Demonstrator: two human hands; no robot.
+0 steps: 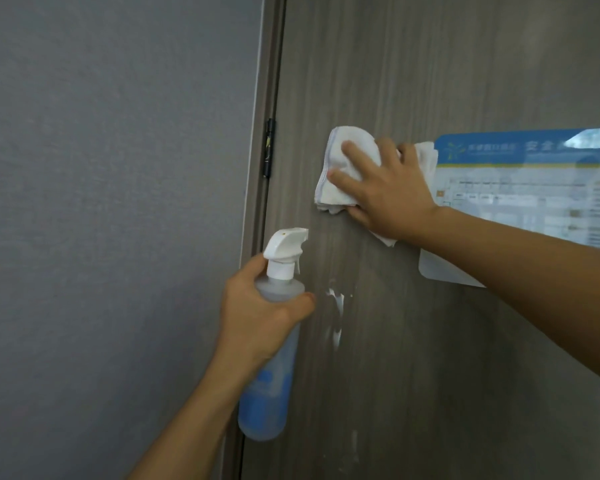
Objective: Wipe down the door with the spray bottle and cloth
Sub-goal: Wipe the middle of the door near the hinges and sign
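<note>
White cloth [343, 171] pressed flat to the door [430, 358] under the right hand's [385, 192] spread fingers, for wiping; left hand [257, 317] grips the spray bottle [274, 358], wrapped fingers, nozzle doorward.

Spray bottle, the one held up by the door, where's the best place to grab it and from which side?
Grip the spray bottle round its narrow shoulder just under the white trigger head, coming from the wall side, as the left hand does. The nozzle faces the door, so that leaves a finger free for the trigger.
</note>
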